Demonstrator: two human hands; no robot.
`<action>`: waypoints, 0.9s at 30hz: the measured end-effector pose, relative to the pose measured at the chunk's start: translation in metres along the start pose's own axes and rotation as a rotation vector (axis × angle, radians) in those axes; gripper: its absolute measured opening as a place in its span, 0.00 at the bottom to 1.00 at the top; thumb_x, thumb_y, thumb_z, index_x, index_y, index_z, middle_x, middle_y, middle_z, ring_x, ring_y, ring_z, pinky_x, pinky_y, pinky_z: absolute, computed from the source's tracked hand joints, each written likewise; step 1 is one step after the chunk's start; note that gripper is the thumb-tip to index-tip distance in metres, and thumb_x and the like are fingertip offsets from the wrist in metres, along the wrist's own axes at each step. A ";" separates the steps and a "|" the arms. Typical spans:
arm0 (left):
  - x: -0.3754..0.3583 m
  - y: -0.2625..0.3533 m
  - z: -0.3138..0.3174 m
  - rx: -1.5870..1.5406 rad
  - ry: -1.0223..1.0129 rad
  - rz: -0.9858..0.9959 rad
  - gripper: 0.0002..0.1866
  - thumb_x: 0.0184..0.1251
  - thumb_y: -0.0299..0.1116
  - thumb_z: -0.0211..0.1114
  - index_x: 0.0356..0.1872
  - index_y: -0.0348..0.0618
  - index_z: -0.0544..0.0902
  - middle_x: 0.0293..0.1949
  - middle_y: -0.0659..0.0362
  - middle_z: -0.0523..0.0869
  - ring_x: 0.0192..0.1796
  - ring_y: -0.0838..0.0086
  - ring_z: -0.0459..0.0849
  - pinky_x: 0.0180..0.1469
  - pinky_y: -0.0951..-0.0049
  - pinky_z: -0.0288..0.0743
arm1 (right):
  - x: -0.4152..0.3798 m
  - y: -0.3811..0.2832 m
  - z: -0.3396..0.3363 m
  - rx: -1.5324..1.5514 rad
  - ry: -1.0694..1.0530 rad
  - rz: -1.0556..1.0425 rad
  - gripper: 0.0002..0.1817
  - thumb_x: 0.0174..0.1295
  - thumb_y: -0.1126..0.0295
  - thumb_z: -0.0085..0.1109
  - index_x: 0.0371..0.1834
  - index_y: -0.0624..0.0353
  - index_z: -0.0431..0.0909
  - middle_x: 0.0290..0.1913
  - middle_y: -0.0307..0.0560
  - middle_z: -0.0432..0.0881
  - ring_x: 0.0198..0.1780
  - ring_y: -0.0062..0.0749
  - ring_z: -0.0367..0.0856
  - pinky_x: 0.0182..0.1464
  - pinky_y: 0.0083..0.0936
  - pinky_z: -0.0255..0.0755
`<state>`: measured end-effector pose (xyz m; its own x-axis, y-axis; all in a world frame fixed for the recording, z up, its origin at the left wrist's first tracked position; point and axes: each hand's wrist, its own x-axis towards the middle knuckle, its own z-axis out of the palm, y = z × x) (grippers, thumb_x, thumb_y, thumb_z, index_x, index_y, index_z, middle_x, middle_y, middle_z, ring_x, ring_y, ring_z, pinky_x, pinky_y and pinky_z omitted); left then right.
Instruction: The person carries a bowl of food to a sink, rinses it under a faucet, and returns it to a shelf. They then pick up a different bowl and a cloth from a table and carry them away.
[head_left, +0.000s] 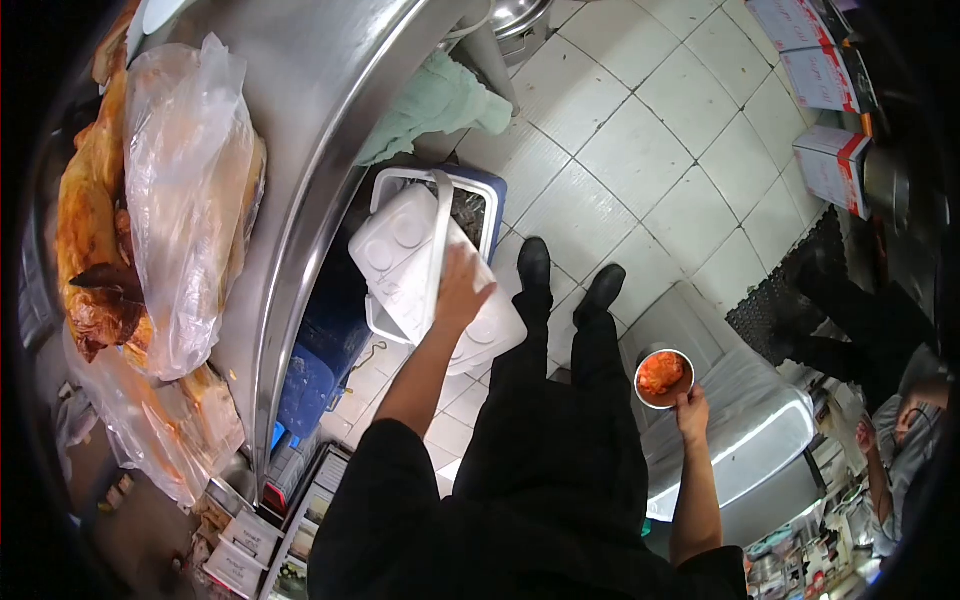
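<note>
Pale, glossy square tiles with dark joints cover the floor (665, 165) ahead of us, and a smooth stainless-steel table (330, 80) with a rounded rim curves along our left. On it we see glossy, golden-brown roasted meat (95, 200) beside a crinkled translucent plastic bag (190, 180). A soft pale-green cloth (430, 100) hangs by the table's edge. Just beside the table stands a blue-and-white plastic cooler (500, 200); its white moulded lid (400, 250), with round recesses, lies askew over the opening, crossed by a white curved handle (441, 215). Our left hand (463, 285) rests on the lid next to that handle; we cannot tell whether its fingers grip. Our right hand (692, 412) is closed on the side of a round metal cup (655, 401), well apart from the cooler, holding lumpy orange-red food (660, 373). White cardboard cartons (828, 165) at far right carry red print, too small to read.
</note>
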<state>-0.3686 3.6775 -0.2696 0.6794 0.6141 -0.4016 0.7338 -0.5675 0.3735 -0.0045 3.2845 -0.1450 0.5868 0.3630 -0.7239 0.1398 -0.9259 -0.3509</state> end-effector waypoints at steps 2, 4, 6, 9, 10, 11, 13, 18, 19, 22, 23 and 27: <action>-0.030 -0.011 0.003 0.039 0.255 -0.241 0.28 0.66 0.48 0.67 0.61 0.40 0.79 0.71 0.44 0.70 0.74 0.50 0.66 0.75 0.52 0.58 | 0.003 0.000 0.003 0.006 -0.012 0.026 0.14 0.63 0.69 0.52 0.47 0.67 0.78 0.29 0.50 0.84 0.25 0.34 0.85 0.31 0.30 0.79; -0.070 -0.008 -0.006 -0.414 0.000 -0.336 0.20 0.68 0.42 0.66 0.54 0.39 0.83 0.56 0.44 0.83 0.63 0.51 0.79 0.66 0.62 0.71 | 0.008 -0.001 0.002 0.011 -0.015 0.051 0.14 0.63 0.69 0.52 0.46 0.66 0.78 0.28 0.50 0.84 0.24 0.34 0.85 0.31 0.31 0.78; -0.091 -0.005 -0.026 -0.439 0.128 -0.378 0.18 0.67 0.38 0.67 0.53 0.38 0.83 0.50 0.44 0.85 0.58 0.50 0.82 0.63 0.63 0.74 | 0.013 0.001 0.001 -0.115 -0.044 -0.020 0.12 0.63 0.69 0.52 0.44 0.65 0.78 0.26 0.49 0.84 0.24 0.34 0.84 0.30 0.31 0.78; -0.088 -0.007 -0.063 -0.297 0.476 -0.581 0.28 0.59 0.39 0.75 0.58 0.35 0.79 0.52 0.42 0.83 0.58 0.49 0.80 0.65 0.60 0.71 | 0.023 0.007 0.008 -0.093 -0.056 0.050 0.10 0.63 0.68 0.54 0.41 0.65 0.77 0.25 0.50 0.83 0.23 0.34 0.84 0.30 0.33 0.78; -0.081 -0.006 -0.063 -0.191 0.572 -0.571 0.35 0.57 0.45 0.77 0.62 0.35 0.76 0.58 0.41 0.81 0.63 0.49 0.77 0.68 0.58 0.68 | 0.024 0.000 0.007 -0.097 -0.057 0.044 0.10 0.63 0.68 0.54 0.41 0.65 0.77 0.25 0.50 0.83 0.23 0.34 0.84 0.30 0.33 0.78; -0.085 -0.008 -0.040 -0.146 0.344 -0.511 0.43 0.55 0.51 0.77 0.66 0.34 0.72 0.63 0.41 0.76 0.67 0.49 0.74 0.70 0.57 0.66 | 0.024 -0.017 0.004 -0.054 -0.084 0.070 0.09 0.64 0.69 0.55 0.40 0.64 0.77 0.25 0.50 0.83 0.25 0.36 0.84 0.32 0.35 0.77; -0.095 0.000 -0.003 -0.171 -0.037 -0.420 0.56 0.53 0.62 0.74 0.74 0.33 0.61 0.73 0.40 0.66 0.75 0.50 0.65 0.73 0.56 0.63 | 0.031 -0.032 0.002 -0.009 -0.110 0.090 0.08 0.65 0.69 0.57 0.39 0.63 0.77 0.25 0.50 0.83 0.27 0.39 0.84 0.34 0.36 0.77; -0.074 0.034 0.032 -0.208 0.027 -0.568 0.43 0.59 0.52 0.71 0.70 0.38 0.65 0.64 0.43 0.74 0.66 0.52 0.73 0.66 0.53 0.69 | 0.039 -0.047 -0.006 -0.150 -0.072 0.001 0.07 0.64 0.71 0.57 0.37 0.64 0.76 0.26 0.51 0.83 0.27 0.39 0.84 0.34 0.37 0.76; -0.066 0.035 0.028 -0.191 -0.025 -0.703 0.38 0.61 0.49 0.70 0.68 0.39 0.67 0.60 0.44 0.77 0.63 0.52 0.76 0.62 0.52 0.71 | 0.042 -0.043 -0.003 -0.151 -0.075 -0.004 0.07 0.64 0.71 0.57 0.37 0.64 0.76 0.26 0.51 0.83 0.27 0.39 0.84 0.34 0.37 0.76; -0.063 -0.001 0.039 -0.099 -0.057 -0.679 0.31 0.61 0.43 0.68 0.64 0.41 0.71 0.54 0.47 0.80 0.57 0.53 0.80 0.58 0.54 0.73 | 0.055 -0.030 0.002 0.064 -0.015 -0.058 0.06 0.64 0.71 0.58 0.37 0.63 0.76 0.26 0.50 0.82 0.29 0.41 0.84 0.35 0.37 0.75; -0.061 -0.009 0.025 -0.130 -0.098 -0.698 0.30 0.59 0.41 0.67 0.62 0.41 0.73 0.54 0.46 0.81 0.58 0.52 0.80 0.61 0.54 0.72 | 0.055 -0.036 -0.004 0.017 -0.050 0.003 0.07 0.64 0.70 0.58 0.38 0.63 0.77 0.28 0.51 0.83 0.31 0.41 0.84 0.37 0.37 0.75; -0.098 -0.059 -0.030 -0.127 0.203 -0.857 0.30 0.56 0.40 0.69 0.59 0.37 0.78 0.50 0.43 0.86 0.49 0.48 0.87 0.53 0.54 0.80 | 0.059 -0.024 -0.008 -0.038 -0.039 -0.011 0.09 0.63 0.69 0.59 0.40 0.64 0.78 0.30 0.52 0.84 0.34 0.43 0.84 0.40 0.38 0.76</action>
<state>-0.4789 3.6677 -0.2271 -0.1250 0.8921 -0.4342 0.9761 0.1890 0.1073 0.0333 3.3270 -0.1750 0.5536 0.3759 -0.7431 0.1769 -0.9250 -0.3362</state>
